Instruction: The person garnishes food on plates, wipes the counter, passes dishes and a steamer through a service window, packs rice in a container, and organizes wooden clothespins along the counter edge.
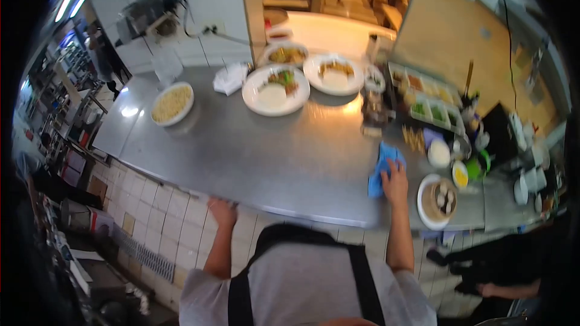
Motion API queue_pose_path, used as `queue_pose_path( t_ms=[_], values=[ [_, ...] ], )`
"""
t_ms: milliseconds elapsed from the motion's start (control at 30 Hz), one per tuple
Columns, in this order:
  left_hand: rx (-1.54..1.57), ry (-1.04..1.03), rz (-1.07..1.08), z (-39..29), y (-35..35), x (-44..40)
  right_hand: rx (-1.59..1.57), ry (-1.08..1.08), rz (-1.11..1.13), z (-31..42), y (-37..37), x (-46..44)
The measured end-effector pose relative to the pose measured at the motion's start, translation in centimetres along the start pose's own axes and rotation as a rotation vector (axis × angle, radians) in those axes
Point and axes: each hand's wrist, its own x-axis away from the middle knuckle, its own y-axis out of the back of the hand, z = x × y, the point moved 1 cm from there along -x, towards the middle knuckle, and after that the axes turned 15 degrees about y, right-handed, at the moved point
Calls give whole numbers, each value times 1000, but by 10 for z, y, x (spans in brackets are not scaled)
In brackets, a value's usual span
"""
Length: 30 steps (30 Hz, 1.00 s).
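My right hand (396,182) presses down on a crumpled blue cloth (377,172), with its fingers bent over the cloth on the steel counter (266,163). My left hand (222,212) is at the counter's front edge, empty as far as I can see, its fingers a little apart and slightly blurred. Just right of the cloth, a white oval plate (421,214) carries a round bamboo steamer (432,203) with several pale dumplings inside.
Along the back stand plates of food (257,99), (356,84), a bowl (302,48) and white napkins (231,78). A bowl of noodles (172,104) sits at left. Topping trays (432,111) and a green cup (477,166) line the right. Another person's legs (501,253) show at lower right.
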Motion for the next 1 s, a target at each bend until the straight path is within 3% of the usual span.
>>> queue_pose_path(
  t_ms=[100,200,367,467,500,633,733,867,1000],
  values=[
    [59,-395,41,-50,-21,39,-94,24,-148,40,22,33],
    [154,-693,141,-100,-23,74,-525,-162,22,56,31,84],
    [6,-802,501,-155,-18,119,-823,-384,499,56,16,183],
    [74,-967,434,-166,-26,131,-894,-586,585,35,-14,236],
    [106,-962,503,-169,-24,135,-923,-716,590,32,-22,245],
    [139,-908,678,-180,3,148,-1175,-1208,151,30,-52,266],
    [105,-865,729,-181,23,156,-1449,-1332,-346,29,-73,266],
    [118,-885,708,-171,31,164,-1752,-1183,-661,22,-85,263],
    [165,-895,697,-167,33,167,-1798,-1159,-736,21,-78,261]
  ],
)
